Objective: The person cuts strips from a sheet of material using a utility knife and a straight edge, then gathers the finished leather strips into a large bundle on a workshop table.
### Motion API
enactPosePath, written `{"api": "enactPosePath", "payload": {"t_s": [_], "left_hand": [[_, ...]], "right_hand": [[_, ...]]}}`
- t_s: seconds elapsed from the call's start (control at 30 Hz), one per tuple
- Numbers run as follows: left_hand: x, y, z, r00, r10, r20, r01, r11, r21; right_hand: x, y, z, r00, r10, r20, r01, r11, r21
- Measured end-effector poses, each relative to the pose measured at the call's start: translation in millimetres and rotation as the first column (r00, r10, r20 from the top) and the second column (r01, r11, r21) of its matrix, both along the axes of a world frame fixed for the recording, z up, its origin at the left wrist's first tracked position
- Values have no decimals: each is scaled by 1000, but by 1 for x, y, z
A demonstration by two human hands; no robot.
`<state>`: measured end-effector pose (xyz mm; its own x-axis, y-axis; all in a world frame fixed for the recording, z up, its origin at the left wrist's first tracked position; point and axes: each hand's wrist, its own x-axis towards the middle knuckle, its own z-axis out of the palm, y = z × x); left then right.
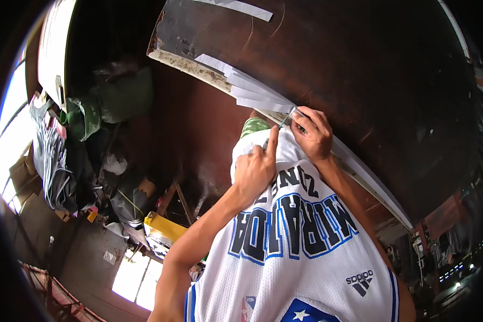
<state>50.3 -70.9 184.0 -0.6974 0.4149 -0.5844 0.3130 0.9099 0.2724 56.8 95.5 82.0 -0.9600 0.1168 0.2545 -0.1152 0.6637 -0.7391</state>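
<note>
My left hand (255, 166) is in front of the white jersey, index finger stretched toward the table edge, other fingers curled. A small dark thing (265, 144) shows at its fingers, too small to name. My right hand (312, 134) is closed at the edge, its fingertips around a small shiny piece I cannot make out. A thin bluish tip (283, 122) lies between the two hands. Fanned white strips (257, 94) rest along the edge of the dark table (349, 70) and reach my right fingertips. A long pale strip (359, 166) continues beyond my right wrist.
Another white strip (247, 8) lies farther up the table. Green cloth or bags (121, 96), hanging grey strips (53, 155) and a yellow object (166, 228) are at the left. Bright windows stand beyond. The table's pale, worn edge (190, 70) runs diagonally.
</note>
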Motion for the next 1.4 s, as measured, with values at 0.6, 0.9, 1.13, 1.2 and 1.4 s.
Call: {"api": "enactPosePath", "payload": {"t_s": [0.6,0.9,1.13,1.2,1.4], "left_hand": [[-20,9,-4,1000,-10,-6,11,999,50],[-22,20,15,989,19,145,-2,993,-119],[-13,10,-9,999,-7,32,8,1000,-21],[-6,2,-17,994,-79,-74,80,997,15],[14,-25,-80,963,-28,-268,88,972,216]], "right_hand": [[-1,5,-9,999,23,22,-24,999,39],[4,3,-1,992,69,109,-66,997,-30],[7,-2,0,994,80,77,-79,997,-24],[6,-3,1,993,62,97,-60,998,-24],[0,-5,1,999,10,43,-11,999,30]]}}
